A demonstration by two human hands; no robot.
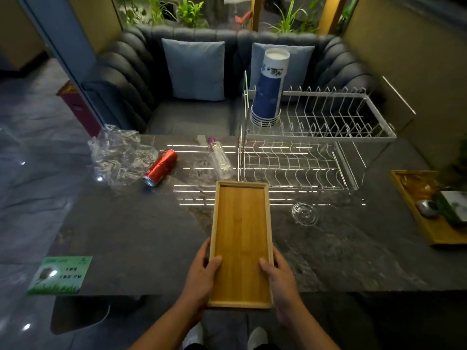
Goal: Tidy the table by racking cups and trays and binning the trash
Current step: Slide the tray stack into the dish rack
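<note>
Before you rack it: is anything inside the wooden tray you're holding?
The wooden tray shows bare wood inside, nothing in it. The left hand and right hand grip its near sides, thumbs over the rim. Its underside is hidden.

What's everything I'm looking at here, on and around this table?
Wooden tray: one, light brown, empty, held over the table's near edge.
Second wooden tray: one, light brown, far right, holding small items too dim to name.
Dish rack: one, white wire, two tiers, back right.
Paper cups: one stack, blue and white, upside down in the rack's upper tier.
Soda can: one, red, lying on its side.
Plastic bottle: one, clear with purple cap, lying beside the rack.
Plastic wrap: one crumpled clear sheet, back left.
Plastic lid: one, clear, right of the held tray.
Card: one, green, near left corner.
Cushions: two, pale blue, on the sofa.
Left hand and right hand: each has a grip on one long side of the tray.
</note>
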